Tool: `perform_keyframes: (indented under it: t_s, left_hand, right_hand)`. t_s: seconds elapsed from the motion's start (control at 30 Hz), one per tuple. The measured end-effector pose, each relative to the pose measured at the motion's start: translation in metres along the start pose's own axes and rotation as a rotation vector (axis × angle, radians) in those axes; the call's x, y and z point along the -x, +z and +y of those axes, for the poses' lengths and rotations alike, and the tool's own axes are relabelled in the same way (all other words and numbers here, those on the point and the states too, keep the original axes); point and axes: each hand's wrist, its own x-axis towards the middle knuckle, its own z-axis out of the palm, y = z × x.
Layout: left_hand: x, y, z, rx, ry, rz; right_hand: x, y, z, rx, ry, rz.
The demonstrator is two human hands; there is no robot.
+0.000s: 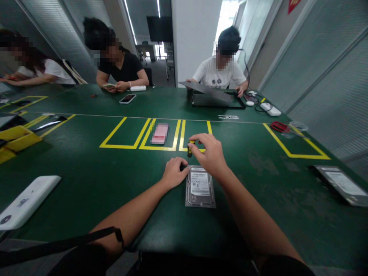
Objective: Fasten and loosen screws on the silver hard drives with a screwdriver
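A silver hard drive [200, 188] with a white label lies flat on the green table in front of me. My left hand [174, 171] is closed at its upper left corner, with the thumb on the edge; the curled fingers are partly hidden. Between thumb and fingertips, my right hand [211, 153] pinches the short yellow and black handle of a screwdriver [189, 148]. The tool stands upright, its thin shaft pointing down at the drive's far left corner. Whether the tip sits in a screw is too small to tell.
Another hard drive [342, 184] lies at the right. A white power bank-like block [27, 201] is at the left, near yellow bins [20, 140]. A pink object [160, 133] lies inside yellow tape. Across the table, a person holds a dark panel [209, 94]; two others sit left.
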Motion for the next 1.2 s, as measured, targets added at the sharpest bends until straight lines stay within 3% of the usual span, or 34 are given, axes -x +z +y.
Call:
perform_keyframes:
  t_s: [1.2]
  left_hand:
    - [0.0002, -0.0001, 0.0005, 0.010, -0.001, 0.005]
  right_hand:
    - [0.0006, 0.0000, 0.0002, 0.007, 0.059, -0.021]
